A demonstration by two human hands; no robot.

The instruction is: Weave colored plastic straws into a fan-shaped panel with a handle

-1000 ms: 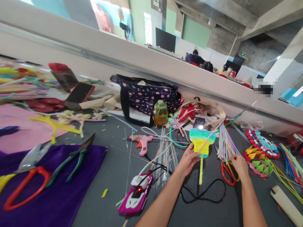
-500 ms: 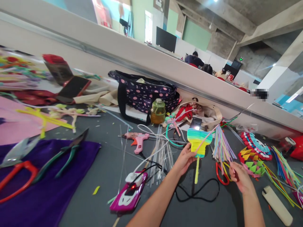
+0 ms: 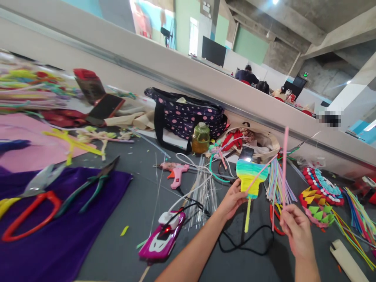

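Note:
My left hand (image 3: 233, 201) is closed on a flat fan-shaped craft piece (image 3: 250, 176) wrapped in teal and yellow pipe cleaner, with a yellow stem hanging below. A pink pipe cleaner (image 3: 263, 171) runs slantwise across its front from near my left fingers. In my right hand (image 3: 296, 229), pinched between thumb and fingers, another pink pipe cleaner (image 3: 285, 164) stands upright. Just behind it lies a bundle of pastel pipe cleaners (image 3: 277, 182). Red-handled scissors (image 3: 273, 221) are partly hidden beside my right hand.
A pink glue gun (image 3: 176, 172), clear sticks (image 3: 202, 199) and a purple power strip (image 3: 161, 243) lie left of my arm. Pliers (image 3: 94, 186) and large scissors (image 3: 37, 207) rest on purple cloth. Behind are a dotted bag (image 3: 188, 113) and a bottle (image 3: 201, 139).
My right hand has brought a pink pipe cleaner upright and away from the pastel bundle. My left hand keeps hold of the craft piece. The view has shifted slightly left.

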